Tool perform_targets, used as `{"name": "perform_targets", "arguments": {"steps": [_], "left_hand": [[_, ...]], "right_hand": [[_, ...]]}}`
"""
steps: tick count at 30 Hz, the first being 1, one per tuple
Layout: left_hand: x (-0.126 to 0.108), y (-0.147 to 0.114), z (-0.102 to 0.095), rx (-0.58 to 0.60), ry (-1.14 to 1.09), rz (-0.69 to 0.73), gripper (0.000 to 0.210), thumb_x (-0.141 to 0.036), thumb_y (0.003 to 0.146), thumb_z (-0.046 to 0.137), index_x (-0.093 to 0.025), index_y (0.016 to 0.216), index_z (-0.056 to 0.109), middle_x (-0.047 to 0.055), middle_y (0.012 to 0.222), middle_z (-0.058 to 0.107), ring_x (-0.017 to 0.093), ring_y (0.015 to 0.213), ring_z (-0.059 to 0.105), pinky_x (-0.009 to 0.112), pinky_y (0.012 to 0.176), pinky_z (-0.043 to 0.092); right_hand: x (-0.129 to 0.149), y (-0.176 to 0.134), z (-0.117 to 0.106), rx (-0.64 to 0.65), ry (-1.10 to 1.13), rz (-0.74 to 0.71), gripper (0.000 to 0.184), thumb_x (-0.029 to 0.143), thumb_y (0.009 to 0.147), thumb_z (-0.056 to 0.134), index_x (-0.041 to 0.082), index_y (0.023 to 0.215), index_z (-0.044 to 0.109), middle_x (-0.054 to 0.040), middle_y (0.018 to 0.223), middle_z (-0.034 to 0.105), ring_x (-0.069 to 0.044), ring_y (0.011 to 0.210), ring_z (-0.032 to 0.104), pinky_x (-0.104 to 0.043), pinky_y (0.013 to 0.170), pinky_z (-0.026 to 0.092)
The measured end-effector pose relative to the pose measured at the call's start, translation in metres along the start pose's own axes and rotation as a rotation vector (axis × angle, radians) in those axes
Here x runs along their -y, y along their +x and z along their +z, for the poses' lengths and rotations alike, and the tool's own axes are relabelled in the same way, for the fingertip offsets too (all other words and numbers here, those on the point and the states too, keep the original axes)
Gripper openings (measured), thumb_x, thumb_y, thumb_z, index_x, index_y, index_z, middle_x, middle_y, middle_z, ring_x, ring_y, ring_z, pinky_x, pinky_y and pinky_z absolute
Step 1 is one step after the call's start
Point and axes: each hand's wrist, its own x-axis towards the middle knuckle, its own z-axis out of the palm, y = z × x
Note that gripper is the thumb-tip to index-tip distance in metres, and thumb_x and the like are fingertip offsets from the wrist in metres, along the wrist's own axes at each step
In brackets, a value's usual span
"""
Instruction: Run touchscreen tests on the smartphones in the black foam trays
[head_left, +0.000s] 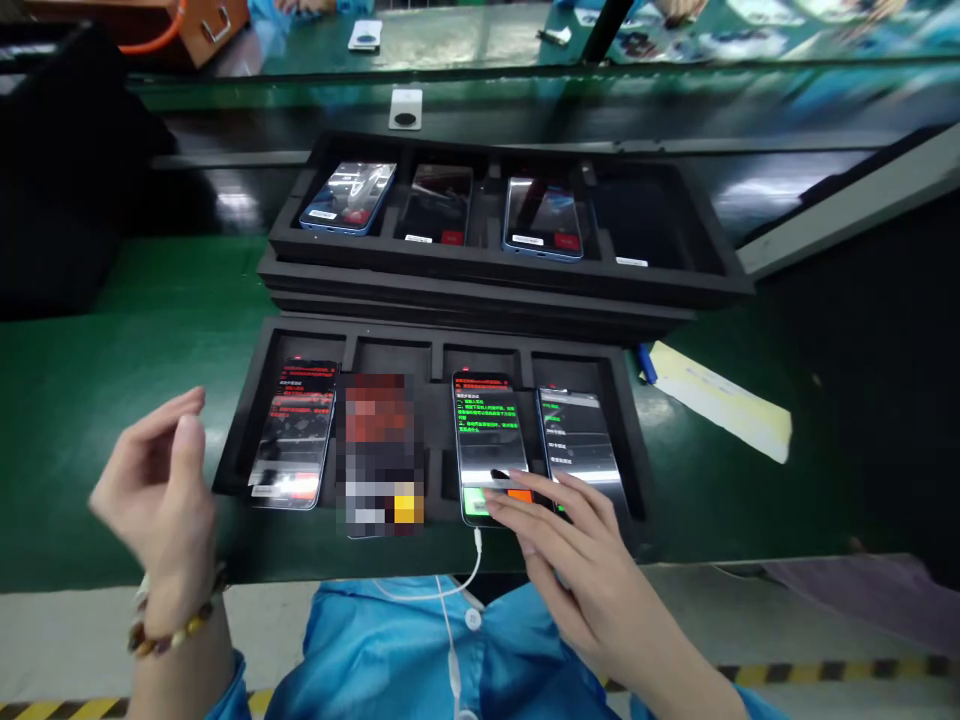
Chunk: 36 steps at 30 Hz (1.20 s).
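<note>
Trays: two. Near tray (255, 375) holds four phones; right hand (577, 560), fingers spread, touches the third phone (487, 440). Left hand (161, 490) hovers half-curled, holding nothing.

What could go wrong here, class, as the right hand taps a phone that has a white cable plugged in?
1. The right hand lies over two phones; it could brush the neighbouring phone by mistake.
2. The white cable hangs from the tapped phone toward the lap and may snag.
</note>
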Motion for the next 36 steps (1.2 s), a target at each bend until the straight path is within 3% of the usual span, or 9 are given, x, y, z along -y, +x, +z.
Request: {"name": "perform_targets", "arguments": {"steps": [2, 6, 9, 12, 15, 18, 22, 32, 36], "left_hand": [[-0.022, -0.021, -0.013, 0.078, -0.055, 0.086, 0.007, -0.039, 0.097, 0.078, -0.038, 0.098, 0.085, -0.005, 0.104, 0.084, 0.032, 0.113, 0.077, 0.057, 0.114, 0.058], [-0.048, -0.064, -0.025, 1.026, -0.025, -0.190, 0.026, -0.050, 0.105, 0.068, -0.043, 0.118, 0.088, 0.005, 0.121, 0.086, 0.034, 0.116, 0.079, 0.050, 0.103, 0.065], [-0.047, -0.095, -0.004, 1.350, 0.023, -0.492, 0.044, -0.053, 0.105, 0.070, -0.040, 0.147, 0.074, 0.006, 0.154, 0.072, 0.034, 0.146, 0.063, 0.051, 0.128, 0.046], [-0.039, -0.125, 0.032, 1.281, -0.219, -0.759, 0.052, -0.062, 0.106, 0.067, -0.028, 0.143, 0.077, 0.012, 0.141, 0.077, 0.030, 0.135, 0.069, 0.047, 0.125, 0.046], [-0.034, -0.154, 0.063, 1.095, -0.507, -1.009, 0.059, -0.072, 0.094, 0.076, -0.016, 0.110, 0.082, 0.006, 0.087, 0.072, 0.017, 0.079, 0.068, 0.029, 0.081, 0.057], [-0.035, -0.178, 0.079, 0.888, -0.592, -1.170, 0.065, -0.080, 0.079, 0.085, -0.017, 0.085, 0.068, -0.009, 0.060, 0.042, 0.007, 0.050, 0.033, 0.021, 0.048, 0.029], [-0.040, -0.195, 0.084, 0.677, -0.632, -1.334, 0.082, -0.093, 0.058, 0.087, -0.024, 0.082, 0.051, -0.014, 0.058, 0.037, 0.004, 0.043, 0.018, 0.021, 0.041, 0.014], [-0.043, -0.204, 0.080, 0.721, -0.751, -1.257, 0.081, -0.099, 0.069, 0.075, -0.026, 0.085, 0.046, -0.017, 0.052, 0.023, 0.005, 0.040, 0.007, 0.021, 0.038, 0.006], [-0.035, -0.200, 0.058, 0.811, -0.774, -1.236, 0.076, -0.096, 0.075, 0.075, -0.026, 0.090, 0.048, -0.015, 0.055, 0.026, 0.006, 0.041, 0.014, 0.021, 0.037, 0.010]], "right_hand": [[-0.010, -0.005, -0.008, -0.038, 0.000, 0.024, 0.049, 0.007, 0.106, 0.050, 0.027, 0.149, 0.061, -0.0031, 0.142, 0.076, -0.029, 0.142, 0.063, -0.055, 0.116, 0.046], [-0.040, -0.012, -0.026, -0.186, -0.009, 0.147, 0.042, 0.014, 0.110, 0.052, 0.031, 0.146, 0.065, -0.0038, 0.140, 0.075, -0.030, 0.137, 0.065, -0.053, 0.111, 0.048], [-0.058, -0.015, -0.029, -0.260, 0.007, 0.246, 0.036, 0.021, 0.112, 0.053, 0.033, 0.143, 0.069, -0.0055, 0.138, 0.075, -0.033, 0.138, 0.065, -0.053, 0.107, 0.051], [-0.068, -0.019, -0.025, -0.280, 0.057, 0.279, 0.034, 0.026, 0.114, 0.053, 0.032, 0.142, 0.070, -0.0060, 0.139, 0.074, -0.033, 0.138, 0.064, -0.054, 0.108, 0.051], [-0.069, -0.024, -0.021, -0.284, 0.084, 0.285, 0.031, 0.033, 0.115, 0.054, 0.031, 0.140, 0.071, -0.0059, 0.139, 0.075, -0.033, 0.138, 0.064, -0.054, 0.109, 0.051], [-0.068, -0.024, -0.022, -0.299, 0.099, 0.293, 0.029, 0.038, 0.115, 0.055, 0.030, 0.136, 0.073, -0.0051, 0.137, 0.076, -0.033, 0.135, 0.066, -0.054, 0.110, 0.051], [-0.061, -0.012, -0.023, -0.348, 0.134, 0.294, 0.026, 0.039, 0.115, 0.056, 0.031, 0.131, 0.075, -0.0039, 0.133, 0.077, -0.032, 0.133, 0.067, -0.054, 0.110, 0.052], [-0.002, 0.050, -0.010, -0.270, 0.187, 0.099, 0.027, 0.033, 0.117, 0.051, 0.029, 0.133, 0.072, -0.0042, 0.135, 0.076, -0.028, 0.135, 0.065, -0.048, 0.116, 0.046], [0.014, 0.063, 0.003, -0.195, 0.178, 0.123, 0.030, 0.041, 0.118, 0.048, 0.029, 0.135, 0.071, -0.0045, 0.137, 0.075, -0.026, 0.133, 0.066, -0.045, 0.112, 0.048]]}}
